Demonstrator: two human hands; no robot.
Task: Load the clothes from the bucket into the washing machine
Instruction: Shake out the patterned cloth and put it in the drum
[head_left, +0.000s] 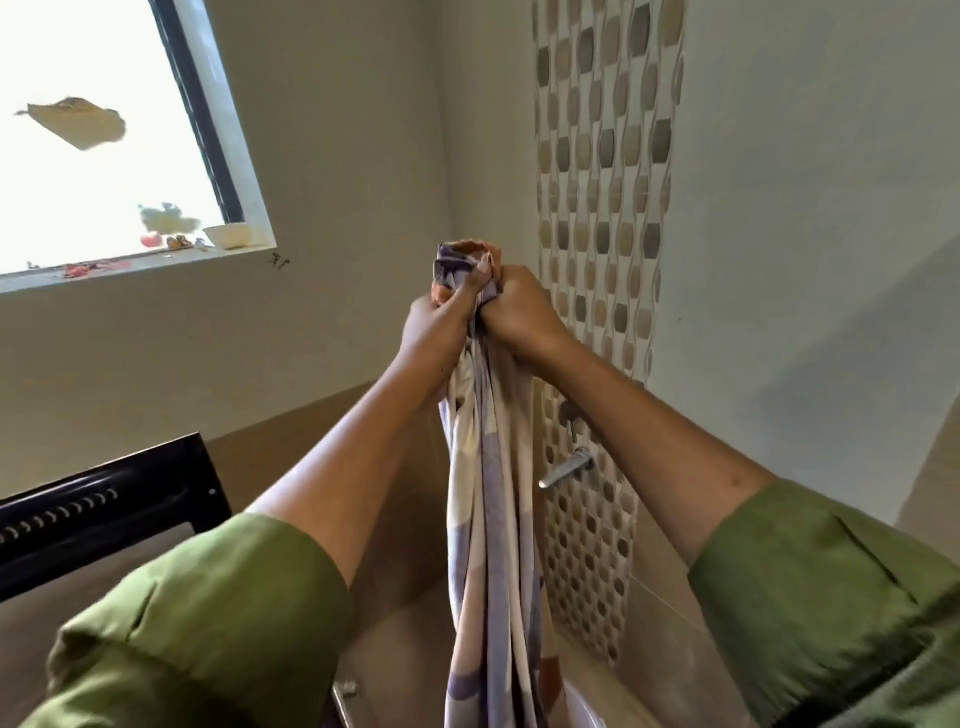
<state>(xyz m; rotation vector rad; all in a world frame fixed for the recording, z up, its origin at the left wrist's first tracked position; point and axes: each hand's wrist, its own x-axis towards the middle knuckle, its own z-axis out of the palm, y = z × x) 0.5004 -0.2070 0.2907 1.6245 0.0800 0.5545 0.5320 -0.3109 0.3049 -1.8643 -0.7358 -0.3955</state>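
A long patterned cloth (491, 519), white with purple and orange patches, hangs straight down from high in front of me. My left hand (434, 319) and my right hand (519, 306) are both shut on its bunched top end, side by side and raised toward the wall. The cloth's lower end runs out of the frame at the bottom. A black raised lid (104, 506), apparently of the washing machine, shows at the lower left. The bucket is out of sight.
A metal tap (569, 467) juts from the mosaic tile strip (608, 208) just right of the cloth. A bright window (104, 130) with small items on its sill is at the upper left. Tiled walls meet in a corner behind my hands.
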